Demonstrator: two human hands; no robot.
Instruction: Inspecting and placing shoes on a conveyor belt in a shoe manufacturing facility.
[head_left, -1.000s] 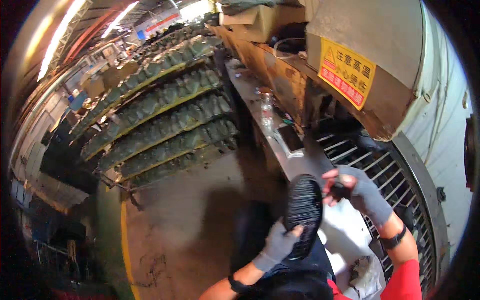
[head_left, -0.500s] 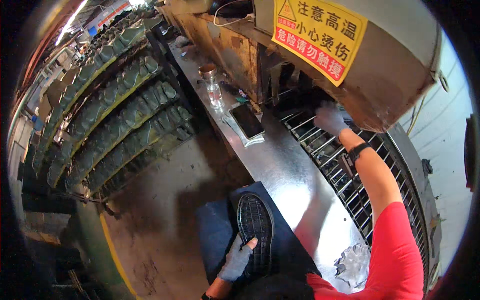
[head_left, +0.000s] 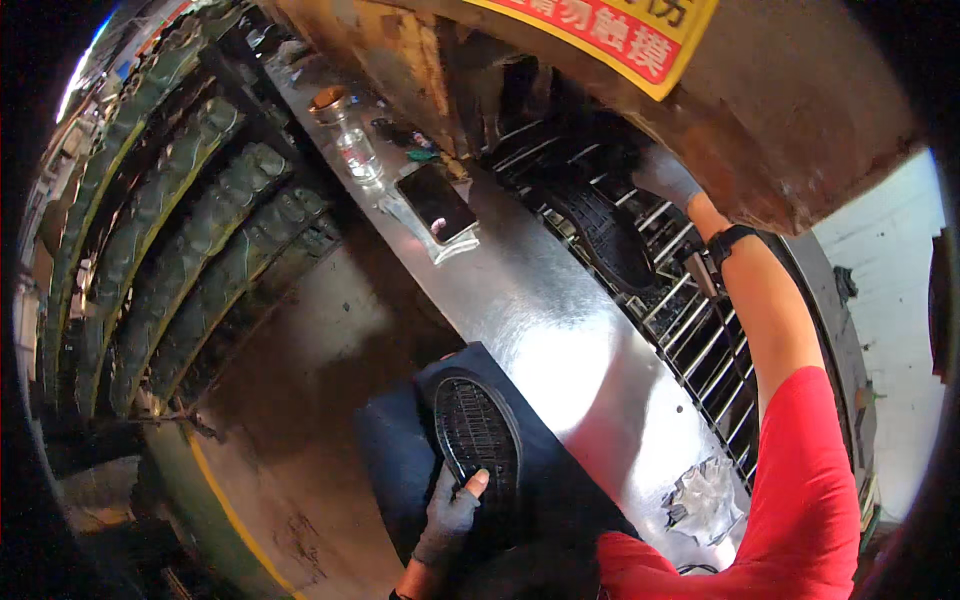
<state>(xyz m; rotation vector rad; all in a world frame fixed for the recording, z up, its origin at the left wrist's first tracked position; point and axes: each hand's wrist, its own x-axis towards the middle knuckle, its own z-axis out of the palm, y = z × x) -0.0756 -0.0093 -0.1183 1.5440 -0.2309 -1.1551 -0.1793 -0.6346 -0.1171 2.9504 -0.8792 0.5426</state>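
Note:
A black shoe sole (head_left: 476,425), tread side up, rests over the dark blue cloth (head_left: 400,440) on my lap. My left hand (head_left: 447,515), in a grey glove with a bare thumb tip, grips its near end, thumb across the tread. My right hand (head_left: 665,178), also gloved, reaches under the edge of the brown metal hood (head_left: 790,150) above a wire rack (head_left: 715,350). Its fingers are lost in shadow. Just left of it, another black sole (head_left: 600,235) lies on the rack's bars.
Along the rack runs a shiny metal ledge (head_left: 545,320) bearing a phone (head_left: 437,202) on a cloth, a glass bottle (head_left: 358,155) and crumpled foil (head_left: 703,500). A warning label (head_left: 600,35) is on the hood. At left stands a tiered shelf (head_left: 195,215) full of dark shoe parts.
My view has shifted, so the ledge and hood sit further left and up. A black sole now shows on the rack bars beside my right hand. The left hand keeps its sole.

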